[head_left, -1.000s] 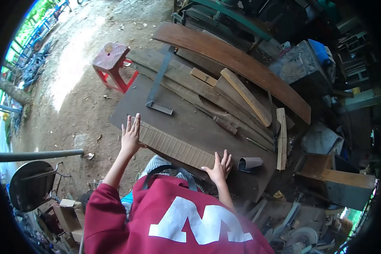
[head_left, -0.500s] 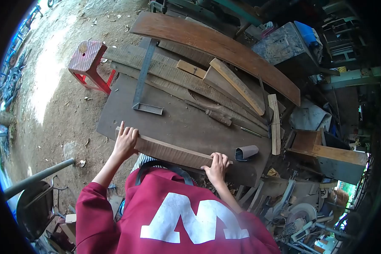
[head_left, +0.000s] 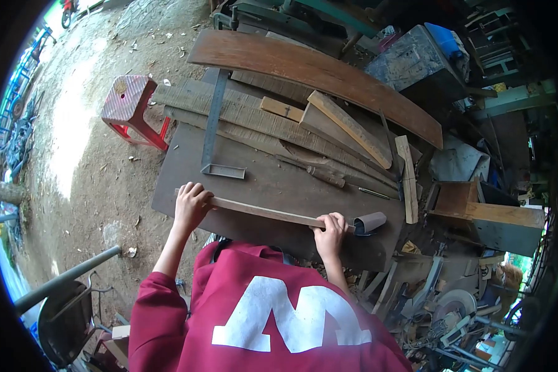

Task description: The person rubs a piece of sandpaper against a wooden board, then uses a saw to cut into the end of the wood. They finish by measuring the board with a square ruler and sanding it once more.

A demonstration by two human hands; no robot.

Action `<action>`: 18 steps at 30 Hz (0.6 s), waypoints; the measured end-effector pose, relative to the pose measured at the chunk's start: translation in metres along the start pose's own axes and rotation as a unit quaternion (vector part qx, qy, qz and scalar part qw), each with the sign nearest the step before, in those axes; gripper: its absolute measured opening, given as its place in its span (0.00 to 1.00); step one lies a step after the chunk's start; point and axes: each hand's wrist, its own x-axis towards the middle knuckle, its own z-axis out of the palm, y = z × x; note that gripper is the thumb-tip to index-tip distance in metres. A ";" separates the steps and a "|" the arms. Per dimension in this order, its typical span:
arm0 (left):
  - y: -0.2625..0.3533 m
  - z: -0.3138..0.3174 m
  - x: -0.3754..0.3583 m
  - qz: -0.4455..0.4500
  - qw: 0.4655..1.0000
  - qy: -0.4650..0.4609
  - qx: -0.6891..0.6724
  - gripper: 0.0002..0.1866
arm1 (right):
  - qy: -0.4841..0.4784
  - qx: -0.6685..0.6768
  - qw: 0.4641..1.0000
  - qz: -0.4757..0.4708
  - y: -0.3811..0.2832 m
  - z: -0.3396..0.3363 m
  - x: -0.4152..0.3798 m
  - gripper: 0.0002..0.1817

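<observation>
A narrow wooden board [head_left: 263, 211] lies across the near part of the dark worktop [head_left: 273, 186], its thin edge facing up. My left hand [head_left: 193, 203] is wrapped round its left end, and my right hand [head_left: 331, 230] grips it near the right end. Just past my left hand is a metal try square [head_left: 212, 124], its short arm on the worktop. A rolled sheet piece [head_left: 370, 222] touches or nearly touches the board's right end. Farther back lie a chisel-like tool [head_left: 324, 176] and a thin pen-like item [head_left: 374, 193].
Long planks [head_left: 242, 118] and a curved reddish board [head_left: 310, 68] cover the back of the worktop. A red stool [head_left: 130, 102] stands at the left. To the right are a wooden box [head_left: 502, 217] and cluttered machine parts [head_left: 452, 310].
The board has tipped from showing its broad face to standing on edge, and sits slightly farther onto the worktop. Both hands have moved with it, still gripping. The view has shifted slightly.
</observation>
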 end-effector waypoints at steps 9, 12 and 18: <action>0.007 0.002 0.002 -0.067 0.998 0.009 0.002 0.17 | 0.003 0.005 1.000 -0.005 0.000 -0.006 0.023 0.12; 0.004 0.010 0.006 -0.080 0.996 0.030 0.027 0.19 | -0.028 0.057 0.998 0.020 0.014 0.007 0.028 0.12; -0.007 0.007 0.026 -0.040 0.999 -0.014 -0.028 0.20 | -0.041 0.093 0.994 0.052 0.007 0.001 0.039 0.15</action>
